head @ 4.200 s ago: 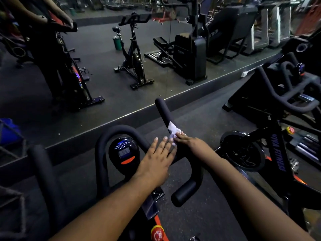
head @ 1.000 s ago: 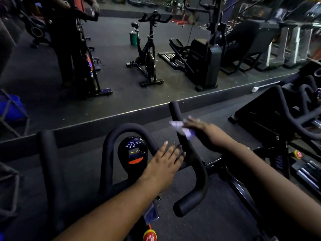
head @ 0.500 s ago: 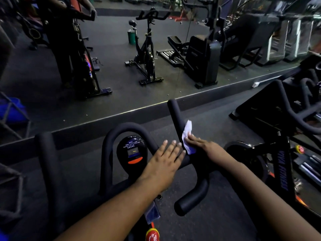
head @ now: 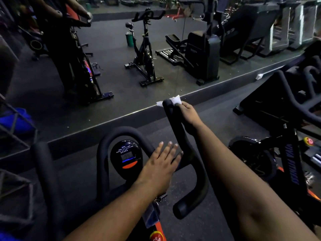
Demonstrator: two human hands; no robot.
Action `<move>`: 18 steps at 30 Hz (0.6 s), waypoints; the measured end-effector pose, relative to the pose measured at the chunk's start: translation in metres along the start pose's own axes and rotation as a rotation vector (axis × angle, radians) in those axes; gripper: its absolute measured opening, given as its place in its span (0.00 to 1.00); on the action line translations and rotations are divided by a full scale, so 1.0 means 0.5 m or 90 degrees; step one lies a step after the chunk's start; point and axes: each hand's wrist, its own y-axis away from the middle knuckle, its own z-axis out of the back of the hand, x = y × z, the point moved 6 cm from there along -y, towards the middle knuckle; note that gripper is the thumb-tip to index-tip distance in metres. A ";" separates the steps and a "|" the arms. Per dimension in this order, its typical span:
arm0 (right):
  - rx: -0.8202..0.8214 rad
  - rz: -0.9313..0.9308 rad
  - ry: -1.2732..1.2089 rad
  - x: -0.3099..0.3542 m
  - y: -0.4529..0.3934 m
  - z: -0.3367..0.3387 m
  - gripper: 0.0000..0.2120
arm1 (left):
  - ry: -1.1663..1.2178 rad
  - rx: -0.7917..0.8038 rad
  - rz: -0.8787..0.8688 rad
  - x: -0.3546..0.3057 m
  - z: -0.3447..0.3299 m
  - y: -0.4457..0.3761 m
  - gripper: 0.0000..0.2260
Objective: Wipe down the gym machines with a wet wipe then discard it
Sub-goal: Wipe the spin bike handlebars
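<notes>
A black spin bike handlebar (head: 188, 153) fills the lower middle, with a round console (head: 126, 154) inside its loop. My right hand (head: 188, 115) grips the far tip of the right bar end, with a white wet wipe (head: 175, 100) wrapped around that tip under my fingers. Flat on the crossbar just right of the console rests my left hand (head: 161, 166), fingers spread, holding nothing.
A wall mirror (head: 121, 58) ahead reflects a person at a bike, another spin bike and larger machines. A second spin bike (head: 286, 150) stands close on the right. A blue object (head: 15, 119) behind metal bars is at the left.
My right hand has slid the wipe forward along the bar end, from near its base to its far tip. My left hand has stayed on the crossbar.
</notes>
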 end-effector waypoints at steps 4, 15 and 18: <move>0.037 -0.045 0.004 -0.064 -0.002 0.008 0.15 | 0.005 -0.001 0.005 0.000 0.003 -0.002 0.37; 0.048 0.020 0.621 -0.092 0.237 0.060 0.20 | -0.052 0.035 0.000 -0.002 0.000 0.003 0.36; 0.106 0.059 0.740 -0.097 0.307 0.002 0.24 | -0.045 0.040 -0.009 -0.002 0.004 0.020 0.36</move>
